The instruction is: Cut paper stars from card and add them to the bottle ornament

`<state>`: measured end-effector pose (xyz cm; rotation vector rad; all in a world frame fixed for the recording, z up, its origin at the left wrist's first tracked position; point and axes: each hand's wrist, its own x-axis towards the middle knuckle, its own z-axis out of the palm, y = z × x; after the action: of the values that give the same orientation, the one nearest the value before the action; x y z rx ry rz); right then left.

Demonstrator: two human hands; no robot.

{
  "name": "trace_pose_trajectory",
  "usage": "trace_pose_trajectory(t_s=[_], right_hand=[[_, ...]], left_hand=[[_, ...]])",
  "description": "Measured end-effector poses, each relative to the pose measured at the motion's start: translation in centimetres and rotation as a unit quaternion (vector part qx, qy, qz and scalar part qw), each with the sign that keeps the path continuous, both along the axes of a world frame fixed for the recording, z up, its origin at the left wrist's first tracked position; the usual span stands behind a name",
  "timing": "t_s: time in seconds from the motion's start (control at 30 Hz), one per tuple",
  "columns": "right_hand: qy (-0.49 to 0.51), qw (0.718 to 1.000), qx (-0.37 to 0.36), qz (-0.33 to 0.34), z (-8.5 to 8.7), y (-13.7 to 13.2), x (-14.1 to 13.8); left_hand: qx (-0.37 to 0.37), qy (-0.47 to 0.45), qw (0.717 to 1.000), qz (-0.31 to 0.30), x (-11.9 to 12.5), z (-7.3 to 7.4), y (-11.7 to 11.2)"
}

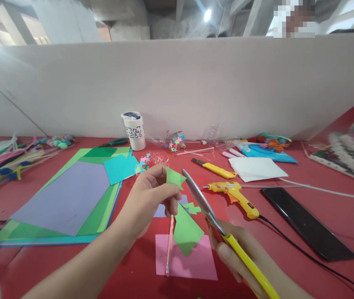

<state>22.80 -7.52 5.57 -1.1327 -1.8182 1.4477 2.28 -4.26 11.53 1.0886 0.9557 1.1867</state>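
Note:
My left hand (150, 197) pinches a small piece of green paper (174, 177) above the red table (335, 207). A larger green paper shape (186, 230) hangs below my fingers, over a pink sheet (195, 263). My right hand (245, 257) grips yellow-handled scissors (209, 211), blades pointing up and left toward the green paper. A pink pencil (169, 245) lies on the pink sheet's left edge. Small green scraps (192, 207) sit just beyond.
A stack of coloured paper (64, 199) lies at left, with pipe cleaners (5, 162) beyond. A yellow glue gun (237, 195), a yellow box cutter (216, 168), white paper (256, 168), a black phone (307, 224) and a white cup (135, 131) stand nearby. A white partition (177, 87) backs the table.

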Motion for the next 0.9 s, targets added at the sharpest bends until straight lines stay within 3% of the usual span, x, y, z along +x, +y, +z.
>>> trace_pose_trajectory(t_s=[0.43, 0.73, 0.9], right_hand=[[0.018, 1.0, -0.004, -0.02, -0.37, -0.25, 0.15], [0.018, 1.0, -0.007, -0.009, -0.34, -0.03, 0.02], [0.009, 1.0, 0.001, -0.012, -0.02, 0.01, -0.11]], left_hand=[[-0.014, -0.033, 0.998, 0.055, -0.12, 0.18, 0.57], [0.021, -0.011, 0.998, 0.058, -0.21, 0.38, 0.55], [0.045, -0.022, 0.994, 0.093, 0.09, 0.43, 0.44]])
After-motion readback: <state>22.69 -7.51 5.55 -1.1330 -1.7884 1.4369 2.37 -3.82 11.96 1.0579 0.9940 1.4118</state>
